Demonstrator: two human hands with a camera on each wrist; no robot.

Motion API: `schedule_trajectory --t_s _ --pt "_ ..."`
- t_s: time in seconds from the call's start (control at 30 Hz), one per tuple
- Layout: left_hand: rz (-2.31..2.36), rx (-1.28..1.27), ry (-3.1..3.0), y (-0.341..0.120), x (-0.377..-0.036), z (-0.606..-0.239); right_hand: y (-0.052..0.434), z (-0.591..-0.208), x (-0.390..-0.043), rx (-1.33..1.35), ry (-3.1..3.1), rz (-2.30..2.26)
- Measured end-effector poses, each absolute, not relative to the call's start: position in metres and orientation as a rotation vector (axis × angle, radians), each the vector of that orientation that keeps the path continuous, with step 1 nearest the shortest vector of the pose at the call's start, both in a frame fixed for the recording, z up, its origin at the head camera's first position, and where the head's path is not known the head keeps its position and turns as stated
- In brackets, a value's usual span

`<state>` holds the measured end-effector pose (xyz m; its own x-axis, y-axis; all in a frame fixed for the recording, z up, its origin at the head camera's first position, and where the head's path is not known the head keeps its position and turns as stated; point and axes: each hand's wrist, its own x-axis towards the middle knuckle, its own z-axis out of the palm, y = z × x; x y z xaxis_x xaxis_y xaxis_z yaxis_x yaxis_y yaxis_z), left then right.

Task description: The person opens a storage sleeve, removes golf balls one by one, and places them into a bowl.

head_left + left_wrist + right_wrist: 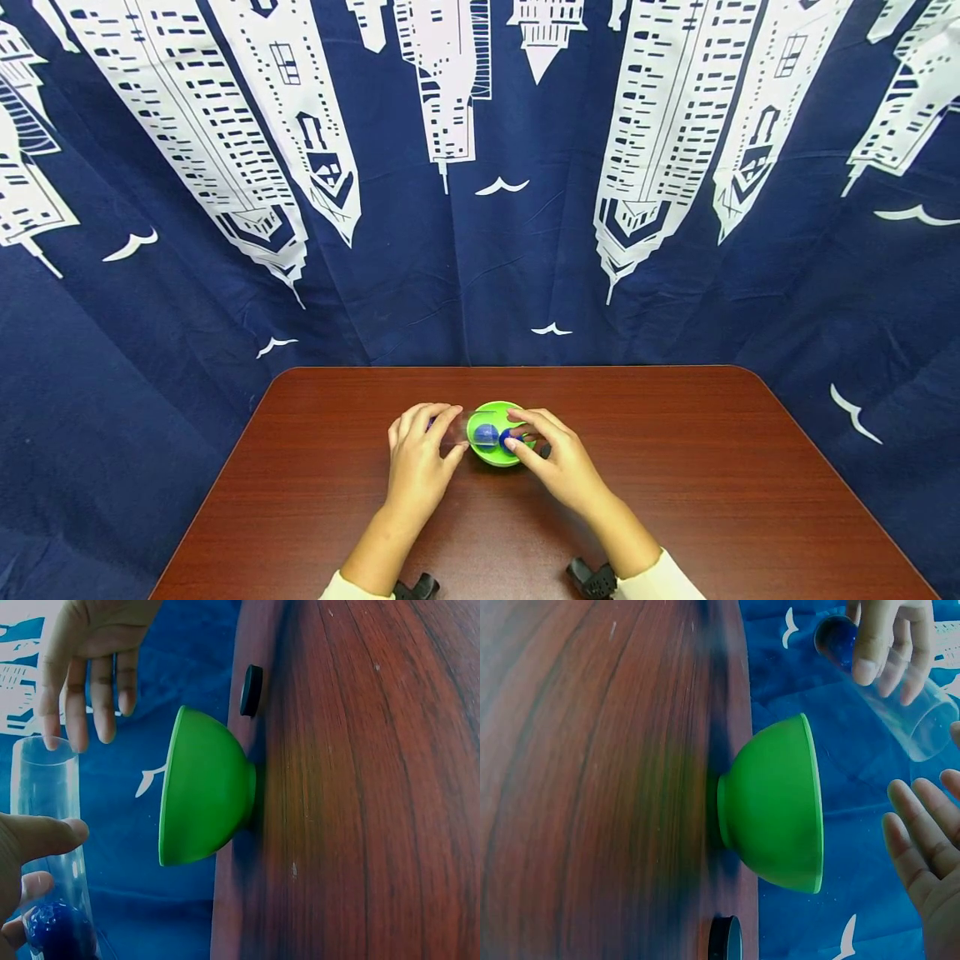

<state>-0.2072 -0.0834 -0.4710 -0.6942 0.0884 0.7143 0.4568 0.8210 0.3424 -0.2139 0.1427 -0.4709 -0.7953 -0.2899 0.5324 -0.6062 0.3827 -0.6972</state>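
Observation:
My left hand (420,450) grips a clear plastic tube (46,787) between thumb and fingers, its mouth toward the right hand. A blue ball (60,928) sits inside, at the end by the left palm. Under the tube stands a green bowl (772,802) with blue balls in it; one ball (486,437) shows through the clear wall and another (511,441) between the right hand's thumb and fingers. Over the bowl's right side, my right hand (558,458) has its fingers extended near the tube's mouth, and both wrist views show nothing in its grasp.
A small black disc, like a lid (252,690), lies on the brown wooden table (337,400) just right of the bowl, partly behind the right hand in the head view. Behind the table hangs a blue cloth (510,275) printed with white buildings and birds.

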Motion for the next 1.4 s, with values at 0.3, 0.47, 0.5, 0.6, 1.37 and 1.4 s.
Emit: schedule_trajectory --t_s 0.3,0.47,0.5,0.6,1.37,1.4 --pt "-0.522 -0.424 -2.304 -0.083 -0.206 -0.466 0.131 -0.457 -0.203 0.782 -2.27 1.431" --pt "-0.458 -0.441 -2.337 -0.083 -0.203 -0.463 0.125 -0.444 -0.193 0.806 -2.242 1.488" --pt "-0.448 -0.446 -2.337 -0.083 -0.203 -0.462 0.124 -0.445 -0.193 0.81 -2.239 1.496" --pt "-0.433 -0.46 -2.326 -0.083 -0.203 -0.462 0.123 -0.448 -0.194 0.826 -2.218 1.54" --pt "-0.448 -0.476 -2.305 -0.082 -0.203 -0.461 0.13 -0.48 -0.21 0.761 -2.263 1.619" --pt "-0.451 -0.474 -2.308 -0.082 -0.203 -0.461 0.13 -0.479 -0.21 0.758 -2.262 1.621"
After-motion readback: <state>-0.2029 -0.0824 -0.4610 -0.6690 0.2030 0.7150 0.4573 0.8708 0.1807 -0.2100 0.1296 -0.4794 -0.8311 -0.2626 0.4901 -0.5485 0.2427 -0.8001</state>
